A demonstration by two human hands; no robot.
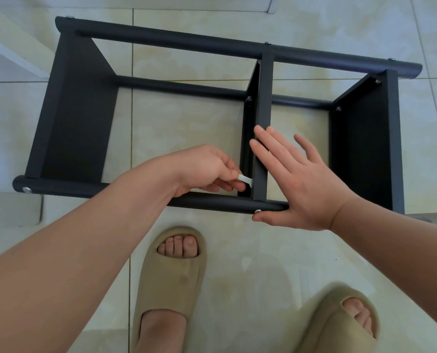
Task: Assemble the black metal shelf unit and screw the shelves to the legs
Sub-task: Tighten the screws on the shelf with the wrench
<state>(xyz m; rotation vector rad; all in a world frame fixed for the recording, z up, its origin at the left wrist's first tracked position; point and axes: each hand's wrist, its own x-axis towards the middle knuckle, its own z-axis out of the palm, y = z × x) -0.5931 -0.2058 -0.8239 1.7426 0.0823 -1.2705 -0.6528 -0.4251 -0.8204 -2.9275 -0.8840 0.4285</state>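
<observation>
Pale glossy floor tiles (187,118) with thin grout lines lay under everything, seen from above.

The left hand (204,169) was curled, its thumb and fingertips pinching a small pale tool (245,180). The tool's far end reached into the dark corner just right of that hand, where the middle shelf (264,98) met the near leg (212,201). What kind of tool it was could not be told.

The right hand (296,184) was spread flat with straight fingers. Its fingers lay across the upward edge of the middle shelf, and its thumb ran along the near leg, just beside a silver screw head (257,211).

Both hands worked at the near side of the black metal shelf unit (161,38), which lay on its side on the tiles. Beyond the left hand, further left, stood the left shelf (77,110), with another screw head (27,190) in the end of the near leg. Right of the right hand stood the right shelf (365,138). Past the fingertips of both hands ran the far upper leg (314,56), joined to all three shelves, with a screw head (267,43) above the middle one.

Nearer than the hands, two feet in beige slippers (171,276) stood on the tiles, the second slipper (345,324) below the right forearm.
</observation>
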